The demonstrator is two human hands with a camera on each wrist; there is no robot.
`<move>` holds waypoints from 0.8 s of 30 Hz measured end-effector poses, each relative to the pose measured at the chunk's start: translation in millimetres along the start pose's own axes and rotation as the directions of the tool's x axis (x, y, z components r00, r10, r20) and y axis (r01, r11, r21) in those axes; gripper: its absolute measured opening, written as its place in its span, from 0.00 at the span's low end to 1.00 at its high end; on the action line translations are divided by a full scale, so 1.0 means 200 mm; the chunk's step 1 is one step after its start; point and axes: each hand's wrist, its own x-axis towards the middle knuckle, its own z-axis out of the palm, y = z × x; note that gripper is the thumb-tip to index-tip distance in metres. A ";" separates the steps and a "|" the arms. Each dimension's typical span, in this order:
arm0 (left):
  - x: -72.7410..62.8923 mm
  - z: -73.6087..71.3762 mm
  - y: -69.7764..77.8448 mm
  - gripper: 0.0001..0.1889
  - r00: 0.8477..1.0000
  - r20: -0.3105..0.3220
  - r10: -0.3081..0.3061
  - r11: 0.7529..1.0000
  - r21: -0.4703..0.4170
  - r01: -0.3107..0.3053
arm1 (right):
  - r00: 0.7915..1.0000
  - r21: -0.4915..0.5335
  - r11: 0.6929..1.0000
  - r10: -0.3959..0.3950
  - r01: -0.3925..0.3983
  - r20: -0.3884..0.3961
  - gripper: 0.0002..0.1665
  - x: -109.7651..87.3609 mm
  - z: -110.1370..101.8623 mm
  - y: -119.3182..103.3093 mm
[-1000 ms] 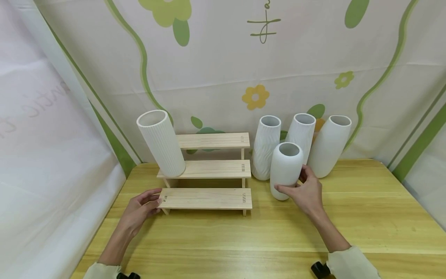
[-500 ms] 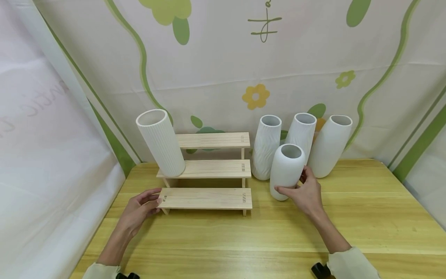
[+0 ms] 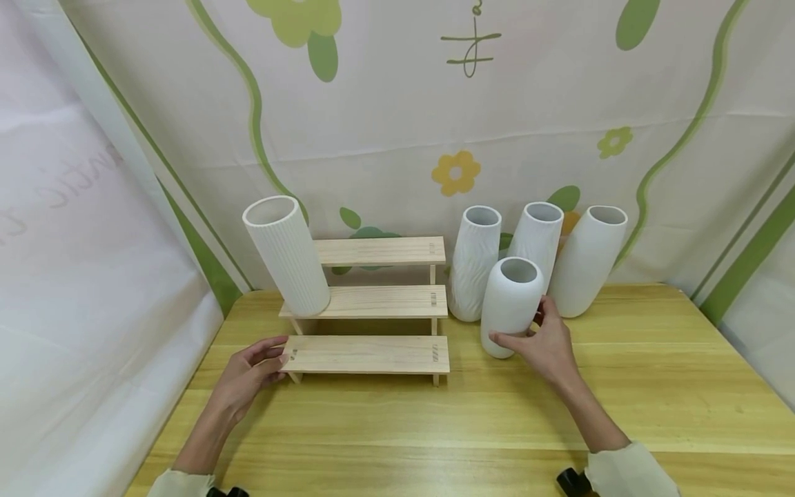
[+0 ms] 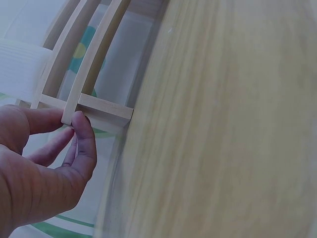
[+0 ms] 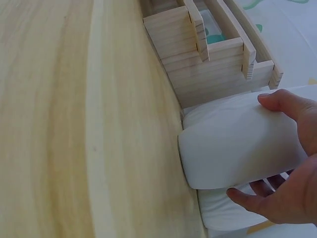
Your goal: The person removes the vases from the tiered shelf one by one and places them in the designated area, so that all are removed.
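Observation:
My right hand [image 3: 548,343] holds a short, smooth white vase [image 3: 511,304] low on its side, thumb in front. The vase stands on the table, its mouth leaning slightly right. In the right wrist view, the thumb and fingers span this white vase [image 5: 233,144] on opposite sides. My left hand [image 3: 245,376] pinches the left end of the lowest board of a three-tier wooden stand [image 3: 366,353]. The left wrist view shows thumb and fingertips meeting at that board end [image 4: 74,101]. A tall ribbed white vase [image 3: 288,255] stands on the middle tier's left end.
Behind the held vase stand a textured white vase [image 3: 475,269], another pale vase [image 3: 539,231] partly hidden, and a smooth tall one [image 3: 586,266]. All rest on the wooden table [image 3: 397,435]. A printed cloth [image 3: 373,138] hangs behind.
The short vase's mouth has shifted slightly right and down, while its base stays in place. My right hand moves barely with it. The left hand and stand look unchanged.

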 end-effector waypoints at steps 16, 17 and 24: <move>0.00 0.00 0.00 0.31 1.000 -0.010 -0.018 1.000 0.002 0.018 | 0.994 -0.007 1.000 -0.014 0.014 -0.108 0.55 -0.08 -0.09 -0.20; 0.00 0.00 0.01 0.31 1.000 -0.010 -0.017 1.000 0.003 0.017 | 0.992 -0.002 1.000 -0.013 0.012 -0.126 0.54 -0.09 -0.09 -0.22; -0.01 0.01 0.01 0.31 1.000 -0.008 -0.006 1.000 0.003 0.006 | 0.971 0.061 0.998 -0.009 0.025 -0.238 0.46 -0.13 -0.14 -0.38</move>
